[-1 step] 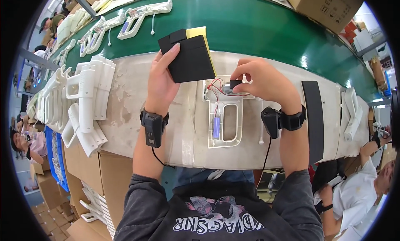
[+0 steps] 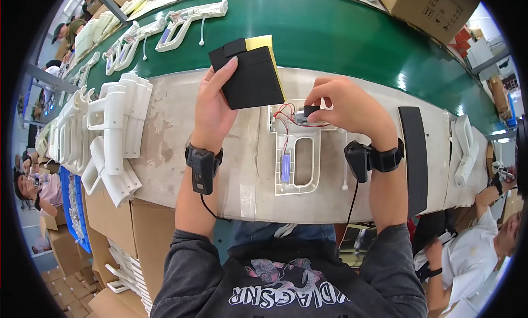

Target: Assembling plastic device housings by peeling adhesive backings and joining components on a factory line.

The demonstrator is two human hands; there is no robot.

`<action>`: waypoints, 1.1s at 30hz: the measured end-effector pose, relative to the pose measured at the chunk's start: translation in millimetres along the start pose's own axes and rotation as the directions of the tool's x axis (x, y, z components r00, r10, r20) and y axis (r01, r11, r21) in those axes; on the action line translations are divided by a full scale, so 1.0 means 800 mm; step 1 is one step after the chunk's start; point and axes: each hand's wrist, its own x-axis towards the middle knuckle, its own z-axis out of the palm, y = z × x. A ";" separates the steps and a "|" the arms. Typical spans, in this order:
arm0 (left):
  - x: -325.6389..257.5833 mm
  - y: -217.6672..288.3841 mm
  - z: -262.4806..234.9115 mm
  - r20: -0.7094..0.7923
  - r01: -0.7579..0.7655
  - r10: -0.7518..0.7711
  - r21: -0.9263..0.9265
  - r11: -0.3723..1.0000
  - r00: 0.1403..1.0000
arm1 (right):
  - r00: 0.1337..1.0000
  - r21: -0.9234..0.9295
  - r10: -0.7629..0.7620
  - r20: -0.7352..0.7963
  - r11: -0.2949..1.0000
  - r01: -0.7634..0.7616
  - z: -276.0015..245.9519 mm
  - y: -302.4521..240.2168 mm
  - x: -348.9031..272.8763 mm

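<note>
Step in hand: It looks like a small part is being fitted into the top of the white plastic toy gun half-shell (image 2: pixel 297 153), which lies flat on the pale worn workbench (image 2: pixel 165 131).
Right hand: The right hand (image 2: pixel 349 106) is bent over the top of the shell. Its fingertips pinch a small black block-shaped part (image 2: pixel 311 110) just where the thin red wires (image 2: pixel 283 115) run.
Left hand: The left hand (image 2: pixel 214 106) lies on the bench with the palm down. Its fingers grip a flat black foam pad with a yellow sponge layer (image 2: pixel 250 73) and hold it up by its near edge, just left of the shell.
Where the shell is: In the middle of the bench, between the two hands, with a small blue tube-shaped battery (image 2: pixel 285 168) sitting low in its grip.
Next move calls for: I think the black part needs a soft, careful push into its slot, and the wires must stay out of the way so they do not get squashed.
Arms: Both forearms come up from the bottom, each with a black wrist band (image 2: pixel 203 161).
Nearby: A stack of white plastic gun shells (image 2: pixel 118 131) lies at the left. A green conveyor belt (image 2: pixel 330 32) runs behind the bench. A black flat strip (image 2: pixel 415 153) lies at the right.
</note>
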 end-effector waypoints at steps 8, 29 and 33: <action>0.001 -0.001 0.000 0.005 0.007 -0.008 0.038 0.999 1.000 | 0.997 -0.011 0.009 -0.074 1.000 -0.010 -0.005 -0.001 -0.004; -0.029 -0.011 0.043 0.277 -0.118 -0.076 0.620 0.776 0.958 | 0.887 0.178 -0.201 -0.416 0.938 0.296 -0.006 -0.040 0.000; -0.027 -0.015 0.043 0.260 -0.084 -0.099 0.610 0.788 0.960 | 0.859 0.093 -0.238 -0.452 0.946 0.311 -0.011 -0.029 0.003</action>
